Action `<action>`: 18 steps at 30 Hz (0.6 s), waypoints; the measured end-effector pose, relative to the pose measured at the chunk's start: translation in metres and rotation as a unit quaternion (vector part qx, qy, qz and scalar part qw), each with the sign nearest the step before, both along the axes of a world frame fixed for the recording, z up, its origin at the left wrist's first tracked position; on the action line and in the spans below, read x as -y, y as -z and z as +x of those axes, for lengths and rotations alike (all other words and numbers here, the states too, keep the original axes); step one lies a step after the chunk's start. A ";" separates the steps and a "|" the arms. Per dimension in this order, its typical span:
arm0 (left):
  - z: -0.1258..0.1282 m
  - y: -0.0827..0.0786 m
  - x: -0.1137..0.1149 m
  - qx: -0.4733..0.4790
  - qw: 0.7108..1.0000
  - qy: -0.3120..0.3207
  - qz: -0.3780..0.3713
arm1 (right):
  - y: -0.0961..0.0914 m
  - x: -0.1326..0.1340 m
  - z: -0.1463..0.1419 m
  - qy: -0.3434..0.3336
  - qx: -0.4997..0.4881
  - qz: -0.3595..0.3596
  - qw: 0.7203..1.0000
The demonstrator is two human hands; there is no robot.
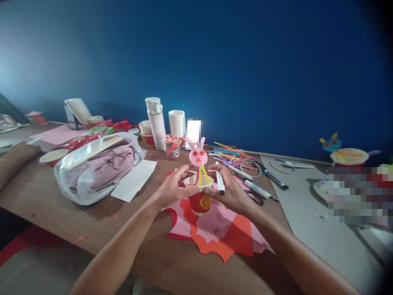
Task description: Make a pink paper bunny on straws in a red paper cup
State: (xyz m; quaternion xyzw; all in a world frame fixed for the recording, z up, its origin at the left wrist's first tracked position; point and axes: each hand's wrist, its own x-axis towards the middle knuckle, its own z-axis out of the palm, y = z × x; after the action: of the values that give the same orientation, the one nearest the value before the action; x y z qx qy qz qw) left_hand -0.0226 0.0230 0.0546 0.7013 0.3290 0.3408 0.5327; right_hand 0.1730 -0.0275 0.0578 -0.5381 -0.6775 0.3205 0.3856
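A red paper cup (196, 201) with a gold emblem stands upright in front of me, over cut pink and orange paper. From its mouth rise pink and yellow pipe cleaners (203, 174), topped by a round pink paper face (198, 158) with red eyes and ears. My left hand (175, 186) is closed on the cup's left rim, thumb across the front. On the other side, my right hand (227, 186) grips the rim too, with a white marker (220, 180) with a black end tucked between its fingers.
Orange paper scraps (236, 237) lie beneath the cup. To the left are a clear plastic bag (82, 192) and white paper (135, 180). Behind stand a white flask (157, 127) and stacked cups (177, 123). Pipe cleaners (230, 153) and a cutter (273, 175) lie right. Another person's arm (18, 164) reaches in at left.
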 end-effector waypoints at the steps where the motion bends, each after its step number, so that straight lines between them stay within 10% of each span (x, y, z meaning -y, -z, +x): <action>1: 0.000 0.000 0.000 0.002 1.000 0.003 -0.002 | 0.000 0.000 0.000 -0.003 -0.002 -0.002 1.000; 18: -0.002 -0.011 -0.003 0.121 0.988 -0.058 -0.075 | 0.001 0.008 -0.010 -0.060 -0.046 -0.044 0.996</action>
State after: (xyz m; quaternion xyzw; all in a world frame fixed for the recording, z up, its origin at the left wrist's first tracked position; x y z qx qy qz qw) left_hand -0.0250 0.0260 0.0661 0.5928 0.3267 0.4279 0.5989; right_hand 0.1632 -0.0354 0.0566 -0.4974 -0.6755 0.3973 0.3720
